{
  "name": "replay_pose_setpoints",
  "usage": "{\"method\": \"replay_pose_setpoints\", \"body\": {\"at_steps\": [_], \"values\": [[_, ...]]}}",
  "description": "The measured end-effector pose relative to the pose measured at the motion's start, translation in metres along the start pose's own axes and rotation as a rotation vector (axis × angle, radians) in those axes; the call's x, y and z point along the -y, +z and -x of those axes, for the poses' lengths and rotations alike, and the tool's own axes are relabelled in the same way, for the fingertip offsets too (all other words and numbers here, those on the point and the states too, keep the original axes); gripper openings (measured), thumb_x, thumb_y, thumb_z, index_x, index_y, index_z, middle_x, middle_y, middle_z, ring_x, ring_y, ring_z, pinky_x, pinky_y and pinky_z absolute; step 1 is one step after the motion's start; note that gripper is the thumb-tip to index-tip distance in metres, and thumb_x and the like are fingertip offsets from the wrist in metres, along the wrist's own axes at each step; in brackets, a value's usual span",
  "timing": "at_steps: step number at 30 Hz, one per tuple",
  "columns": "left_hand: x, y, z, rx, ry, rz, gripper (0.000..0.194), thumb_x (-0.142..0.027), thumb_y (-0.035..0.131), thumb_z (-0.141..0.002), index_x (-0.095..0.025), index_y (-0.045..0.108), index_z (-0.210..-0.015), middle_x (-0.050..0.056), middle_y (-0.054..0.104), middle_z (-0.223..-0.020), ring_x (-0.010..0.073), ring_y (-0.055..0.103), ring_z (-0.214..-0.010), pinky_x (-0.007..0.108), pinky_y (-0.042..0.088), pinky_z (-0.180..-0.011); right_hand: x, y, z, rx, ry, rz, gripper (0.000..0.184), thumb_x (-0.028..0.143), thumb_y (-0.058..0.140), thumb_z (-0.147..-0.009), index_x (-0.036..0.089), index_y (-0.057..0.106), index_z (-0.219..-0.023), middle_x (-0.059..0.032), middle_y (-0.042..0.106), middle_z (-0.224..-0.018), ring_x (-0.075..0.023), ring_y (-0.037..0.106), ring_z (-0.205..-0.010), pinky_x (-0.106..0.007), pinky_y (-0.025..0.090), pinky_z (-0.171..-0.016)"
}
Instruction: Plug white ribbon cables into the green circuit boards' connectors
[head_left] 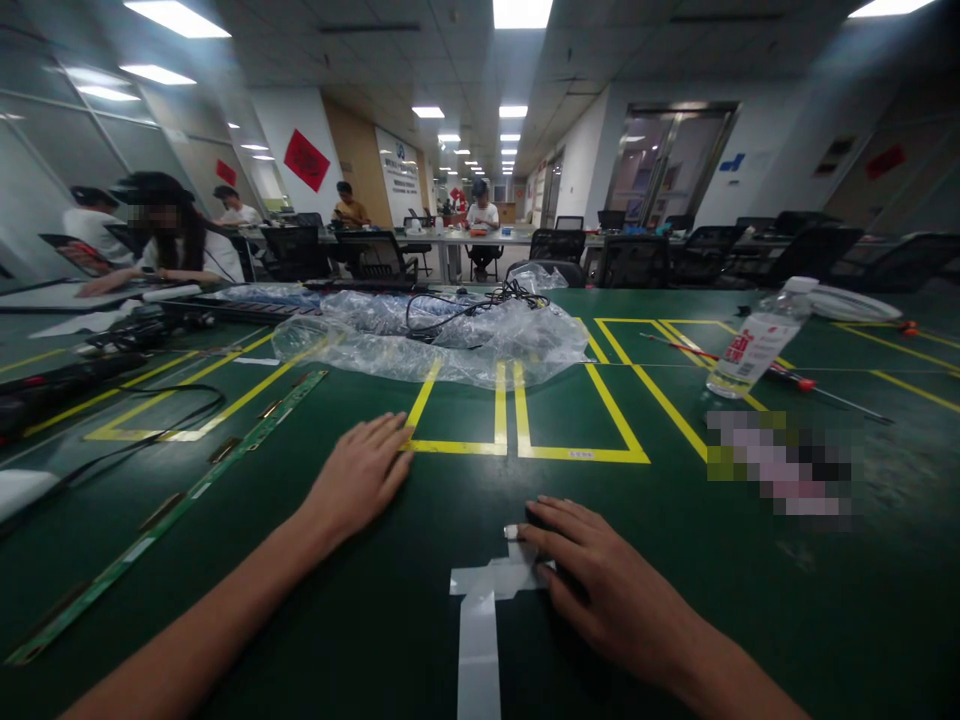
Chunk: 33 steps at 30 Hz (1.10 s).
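"How are your hands?"
"My right hand (592,565), fingers loosely apart, touches the white tape (478,645) at lower centre; my left hand (358,472) lies flat left of centre, gripping nothing."
"Any risk?"
"A dragging fingertip could crease the tape."

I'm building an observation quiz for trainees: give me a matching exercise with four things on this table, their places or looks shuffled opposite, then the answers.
Things
1. white strips
2. circuit board
3. bottle
4. plastic wrap

Places or looks
A. clear and crumpled, farther back on the table
B. by the right hand
C. red-lettered label, right side of the picture
D. long and green, left of the left hand

Pairs: 1-B, 2-D, 3-C, 4-A
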<state>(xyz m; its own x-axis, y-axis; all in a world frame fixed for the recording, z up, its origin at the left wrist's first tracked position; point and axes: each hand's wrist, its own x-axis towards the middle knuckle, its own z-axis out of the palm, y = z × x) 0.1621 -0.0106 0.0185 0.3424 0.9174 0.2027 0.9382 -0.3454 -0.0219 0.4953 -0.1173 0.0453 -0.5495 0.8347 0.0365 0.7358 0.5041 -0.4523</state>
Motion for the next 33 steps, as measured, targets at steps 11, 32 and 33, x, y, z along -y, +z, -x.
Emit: {"method": "replay_pose_setpoints", "body": {"at_steps": [11, 32, 33], "values": [[0.115, 0.013, -0.004, 0.144, -0.394, 0.004, 0.074, -0.049, 0.022, -0.098, 0.006, 0.043, -0.142, 0.029, 0.041, -0.150, 0.0435, 0.036, -0.141, 0.060, 0.034, -0.109, -0.005, 0.001, 0.000, -0.022, 0.007, 0.012, 0.042, 0.027, 0.053, -0.097, 0.029, 0.058, -0.138, -0.0058, 0.047, -0.152, -0.0285, 0.037, -0.143, -0.056, 0.032, -0.116], [-0.093, -0.042, 0.037, 0.322, 0.687, 0.533, 0.059, -0.023, 0.045, -0.100, -0.025, 0.029, -0.156, 0.004, 0.027, -0.162, 0.0233, 0.021, -0.150, 0.046, 0.014, -0.125, 0.011, 0.006, -0.003, -0.042, -0.006, 0.025, 0.041, 0.025, 0.052, -0.094, 0.020, 0.064, -0.133, -0.0119, 0.050, -0.150, -0.0288, 0.040, -0.142, -0.054, 0.031, -0.118], [-0.092, -0.041, 0.037, 0.319, 0.683, 0.539, 0.059, -0.022, 0.046, -0.099, -0.025, 0.030, -0.155, 0.004, 0.029, -0.162, 0.0232, 0.023, -0.150, 0.046, 0.015, -0.125, 0.010, 0.006, -0.003, -0.045, -0.010, 0.021, 0.041, 0.025, 0.052, -0.094, 0.020, 0.064, -0.132, -0.0117, 0.051, -0.148, -0.0286, 0.042, -0.141, -0.054, 0.031, -0.118]]}}
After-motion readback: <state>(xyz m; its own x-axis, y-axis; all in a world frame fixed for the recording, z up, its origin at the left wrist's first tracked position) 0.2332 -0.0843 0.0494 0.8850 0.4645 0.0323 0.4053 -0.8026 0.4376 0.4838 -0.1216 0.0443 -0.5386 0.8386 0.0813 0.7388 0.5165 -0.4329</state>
